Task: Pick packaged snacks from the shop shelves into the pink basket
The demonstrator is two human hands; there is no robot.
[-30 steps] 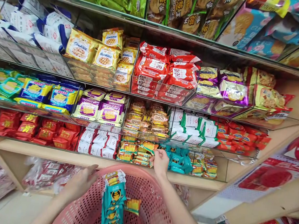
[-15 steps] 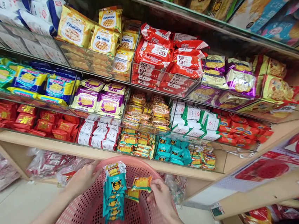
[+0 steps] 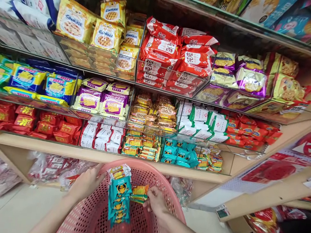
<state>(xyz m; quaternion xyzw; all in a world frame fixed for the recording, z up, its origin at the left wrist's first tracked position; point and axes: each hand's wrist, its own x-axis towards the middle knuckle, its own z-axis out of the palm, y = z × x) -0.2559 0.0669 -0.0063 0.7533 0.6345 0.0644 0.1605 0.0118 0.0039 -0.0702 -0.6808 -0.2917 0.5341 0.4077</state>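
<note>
Packets in a fanned stack, teal ones below and a yellow-topped one above, hang over the pink basket, pinched at the upper end by the left hand, whose thumb reaches in from the left over the basket's far rim. Just right of the stack, touching it, an orange packet is held at its right edge by the right hand, fingers closed on it, above the basket's middle. Beyond the basket runs a wooden shelf edge. On it, behind clear dividers, lie red packs at left, white packs, orange-yellow packs and teal packs straight ahead of the hands. Farther up stand purple bags, then cookie bags and red bags.
</note>
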